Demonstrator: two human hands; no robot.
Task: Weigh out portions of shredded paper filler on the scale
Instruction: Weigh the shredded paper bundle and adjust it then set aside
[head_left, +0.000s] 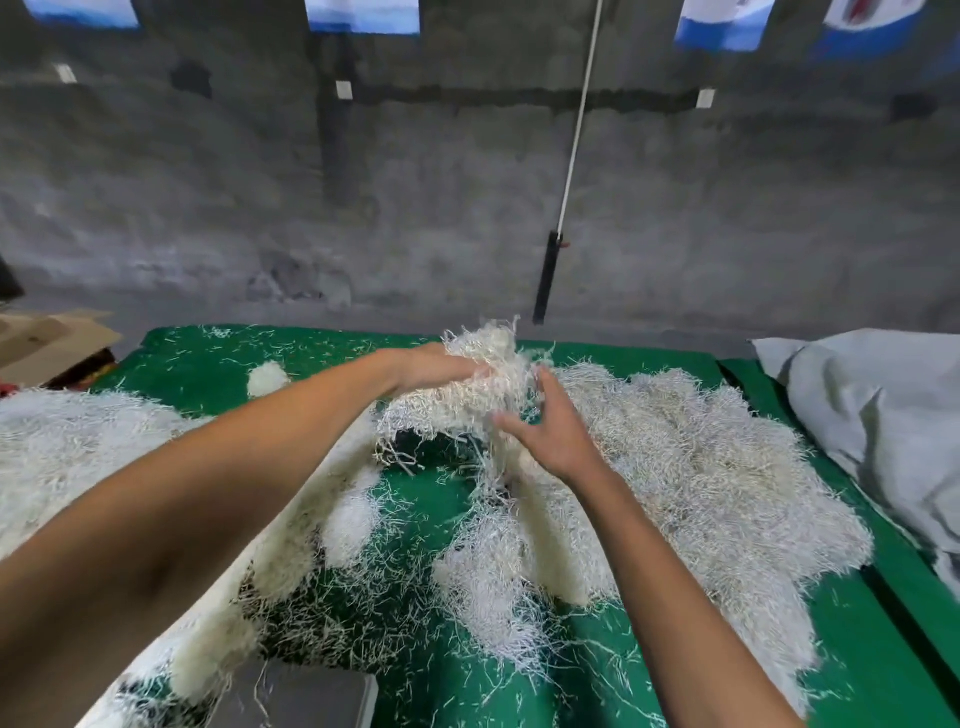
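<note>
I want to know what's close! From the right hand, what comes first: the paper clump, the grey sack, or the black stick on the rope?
1. Paper clump, touching the right hand.
2. Grey sack, far right.
3. Black stick, hanging by the wall.

Your stock: shredded paper (701, 467), thin, crinkled, matt off-white strips. Under it, green cloth (415, 519), matt, felt-like nap. Near left, your scale (311, 696), smooth grey plate. Far right, grey sack (883, 415), soft creased fabric. Beyond you, wall (415, 208), rough bare concrete.
</note>
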